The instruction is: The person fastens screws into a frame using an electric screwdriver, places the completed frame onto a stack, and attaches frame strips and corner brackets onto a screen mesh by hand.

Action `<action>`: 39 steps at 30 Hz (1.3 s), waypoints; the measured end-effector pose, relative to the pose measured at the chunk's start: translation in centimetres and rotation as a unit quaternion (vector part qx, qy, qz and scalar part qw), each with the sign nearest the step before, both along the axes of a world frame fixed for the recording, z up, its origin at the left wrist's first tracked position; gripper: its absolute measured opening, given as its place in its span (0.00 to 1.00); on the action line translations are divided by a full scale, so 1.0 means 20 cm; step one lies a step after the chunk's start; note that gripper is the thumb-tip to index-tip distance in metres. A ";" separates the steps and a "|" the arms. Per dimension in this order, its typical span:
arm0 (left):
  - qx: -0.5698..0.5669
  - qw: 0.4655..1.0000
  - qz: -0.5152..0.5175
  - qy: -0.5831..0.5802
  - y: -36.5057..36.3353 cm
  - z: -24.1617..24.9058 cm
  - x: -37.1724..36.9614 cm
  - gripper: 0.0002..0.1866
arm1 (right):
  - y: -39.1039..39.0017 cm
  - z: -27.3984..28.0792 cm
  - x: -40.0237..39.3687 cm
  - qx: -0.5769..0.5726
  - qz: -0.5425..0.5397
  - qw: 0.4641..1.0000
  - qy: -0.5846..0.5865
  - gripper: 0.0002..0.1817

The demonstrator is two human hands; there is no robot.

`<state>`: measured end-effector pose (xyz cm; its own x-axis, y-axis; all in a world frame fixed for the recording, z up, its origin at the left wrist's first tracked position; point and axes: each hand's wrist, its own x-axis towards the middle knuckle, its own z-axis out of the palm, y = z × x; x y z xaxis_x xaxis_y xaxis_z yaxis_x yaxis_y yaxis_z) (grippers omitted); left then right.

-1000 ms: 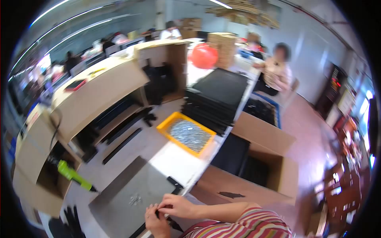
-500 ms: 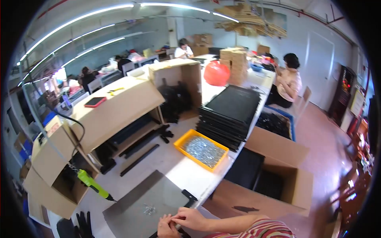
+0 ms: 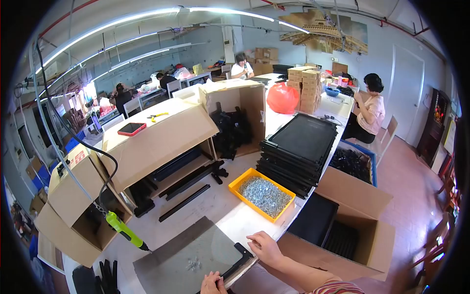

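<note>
On the table lies a grey sheet with a small heap of screws on it. My left hand is at the sheet's lower edge, fingers curled at the end of a black bar; whether it grips the bar is unclear. A black corner piece joins the bar's upper end. To the right, my right hand is raised above the table edge, its fingers bent; anything between them is too small to make out. Beyond it stands a yellow tray full of small metal screws.
A green electric screwdriver hangs at the left beside open cardboard boxes. Black panels are stacked behind the tray. A red bag stands farther back. A box of black parts is at the right. Other people sit farther off.
My right hand has parted from my left hand and moved up and right, towards the yellow tray. The black bar by my left hand shows more now. The view has shifted slightly.
</note>
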<state>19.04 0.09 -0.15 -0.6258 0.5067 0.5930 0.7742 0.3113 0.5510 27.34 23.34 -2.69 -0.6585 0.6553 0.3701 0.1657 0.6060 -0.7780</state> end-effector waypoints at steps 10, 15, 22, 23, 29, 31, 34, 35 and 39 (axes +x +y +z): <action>-0.020 1.000 -0.002 -0.008 0.00 0.02 0.01 0.04 | -0.01 -0.03 -0.02 0.098 -0.018 0.994 0.052 0.12; 0.016 1.000 -0.016 0.003 0.02 0.00 -0.01 0.03 | -0.01 -0.06 -0.03 0.144 -0.033 0.988 0.049 0.13; -0.014 1.000 -0.012 -0.015 0.02 0.08 0.01 0.03 | -0.02 -0.01 -0.04 0.146 -0.043 0.987 0.054 0.13; -0.019 1.000 -0.011 -0.020 0.02 0.08 0.01 0.03 | -0.02 -0.01 -0.03 0.149 -0.041 0.986 0.056 0.14; -0.026 0.999 -0.019 -0.009 0.02 0.08 -0.01 0.06 | 0.02 0.43 -0.06 -0.140 0.077 0.969 0.191 0.15; -0.025 1.000 -0.008 -0.005 0.02 0.07 -0.01 0.06 | 0.03 0.70 -0.05 -0.033 0.143 0.950 0.277 0.16; -0.017 1.000 -0.006 -0.018 0.04 0.06 0.01 0.06 | 0.07 1.07 -0.01 0.128 0.278 0.889 0.340 0.17; -0.014 1.000 -0.003 -0.016 0.04 0.04 0.01 0.06 | 0.05 1.14 -0.01 0.160 0.277 0.879 0.353 0.13; -0.035 0.999 -0.003 -0.038 0.04 0.08 0.02 0.05 | 0.11 1.34 0.00 0.264 0.379 0.812 0.357 0.12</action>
